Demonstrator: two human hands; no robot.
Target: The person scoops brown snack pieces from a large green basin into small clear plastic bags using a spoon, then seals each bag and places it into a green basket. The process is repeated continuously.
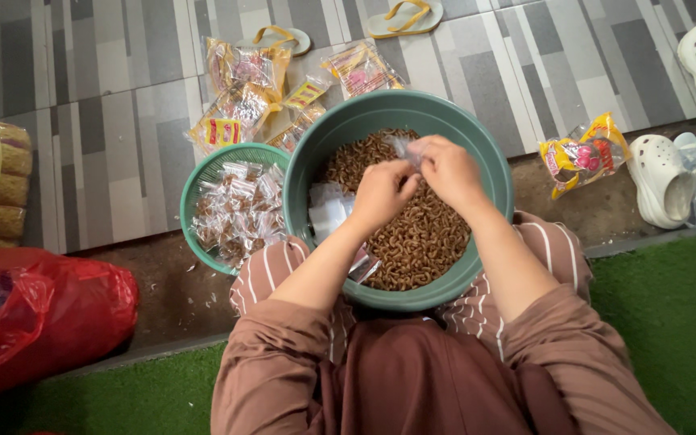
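Grey tiled floor (106, 137) lies under your big basin (493, 173) of snacks (420, 242); over it, left hand (380, 195) and right hand (447, 167) pinch a small clear bag (403, 147) together

Floor: grey striped ceramic tiles (122, 121) at the top.
Ground: bare brown concrete strip (179, 298) along the tiles' lower edge.
Foreground: green artificial turf mat (670, 322) along the bottom edge.
Light: even, soft.
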